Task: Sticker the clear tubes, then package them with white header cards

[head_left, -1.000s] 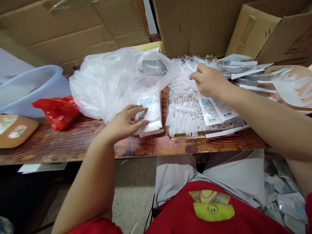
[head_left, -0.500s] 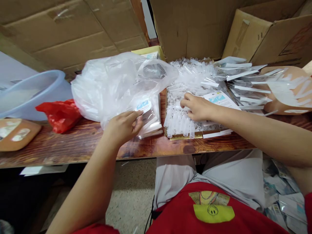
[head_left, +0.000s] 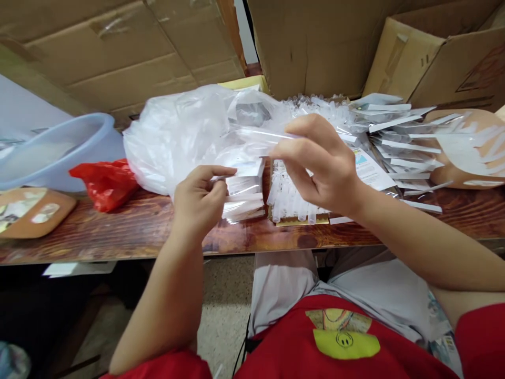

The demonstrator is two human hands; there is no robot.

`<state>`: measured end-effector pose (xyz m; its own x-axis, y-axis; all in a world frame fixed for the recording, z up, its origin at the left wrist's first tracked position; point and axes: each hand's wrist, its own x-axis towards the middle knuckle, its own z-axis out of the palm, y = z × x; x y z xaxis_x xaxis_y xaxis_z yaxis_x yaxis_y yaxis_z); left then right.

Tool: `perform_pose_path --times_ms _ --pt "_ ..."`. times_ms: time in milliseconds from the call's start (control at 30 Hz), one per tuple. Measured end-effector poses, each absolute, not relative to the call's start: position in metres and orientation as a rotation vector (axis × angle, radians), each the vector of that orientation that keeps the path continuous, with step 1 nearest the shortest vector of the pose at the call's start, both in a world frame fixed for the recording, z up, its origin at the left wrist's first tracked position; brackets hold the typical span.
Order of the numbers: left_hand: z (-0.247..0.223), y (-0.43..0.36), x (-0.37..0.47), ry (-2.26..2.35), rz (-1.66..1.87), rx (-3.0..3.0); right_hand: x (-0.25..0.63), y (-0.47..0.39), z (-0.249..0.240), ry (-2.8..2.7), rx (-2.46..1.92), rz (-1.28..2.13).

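My left hand (head_left: 203, 197) is closed in a pinch at the left edge of a stack of clear plastic bags (head_left: 244, 202), its fingertips on a bag at the top. Raised above the tray's left edge, my right hand (head_left: 321, 160) pinches a thin piece of clear plastic film (head_left: 260, 135), which reaches leftward over the stack. I cannot tell whether both hands hold the same bag. Below my right hand, a shallow cardboard tray is filled with translucent plastic tubes (head_left: 290, 197). A printed card (head_left: 373, 171) lies on the tray's right side.
A large white plastic bag (head_left: 181, 137) sits behind my left hand. Farther left are a red plastic bag (head_left: 106, 184), a blue basin (head_left: 90, 142) and an orange tray (head_left: 51, 218). Filled clear packets (head_left: 410, 152) lie at the right. Cardboard boxes (head_left: 315, 47) line the back.
My right hand has risen from the tubes and toward me, and now has clear film in its fingers. My left hand stays at the stack, slightly shifted. The printed card is more exposed.
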<state>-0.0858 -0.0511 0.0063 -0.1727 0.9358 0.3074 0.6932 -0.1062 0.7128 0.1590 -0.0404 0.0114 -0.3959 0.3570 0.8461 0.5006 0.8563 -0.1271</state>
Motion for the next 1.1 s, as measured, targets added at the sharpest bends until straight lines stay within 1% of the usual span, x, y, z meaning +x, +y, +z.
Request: perform_pose_path --times_ms 100,167,267,367,467,600,733,833,933,1100 --pt "0.009 -0.055 -0.068 1.75 1.183 1.574 0.154 -0.051 0.005 -2.087 -0.421 -0.289" --pt "0.01 -0.056 -0.06 1.655 1.223 1.534 0.157 -0.052 -0.002 -2.153 -0.3 -0.333" --pt "0.009 -0.056 -0.054 1.552 1.301 1.514 0.167 -0.056 -0.007 -2.225 -0.233 -0.373" --pt "0.007 -0.058 -0.051 1.47 1.382 1.51 0.175 -0.067 -0.001 -2.316 -0.268 -0.461" --pt "0.007 -0.063 -0.045 1.376 1.417 1.566 0.173 -0.078 0.006 -2.417 -0.41 -0.542" --pt "0.002 -0.07 -0.03 1.335 1.461 1.691 0.158 -0.079 0.007 -2.477 -0.601 -0.551" --pt "-0.01 -0.071 -0.017 1.274 1.504 1.775 0.157 -0.074 0.009 -2.545 -0.671 -0.379" --pt "-0.015 -0.074 -0.011 1.244 1.53 1.748 0.176 -0.083 0.018 -2.529 -0.583 -0.065" --pt "-0.015 -0.082 -0.004 1.202 1.6 1.653 0.201 -0.102 0.026 -2.333 -0.562 0.254" --pt "-0.015 -0.102 0.019 1.129 1.677 1.505 0.221 -0.123 0.015 -1.926 -0.862 0.45"
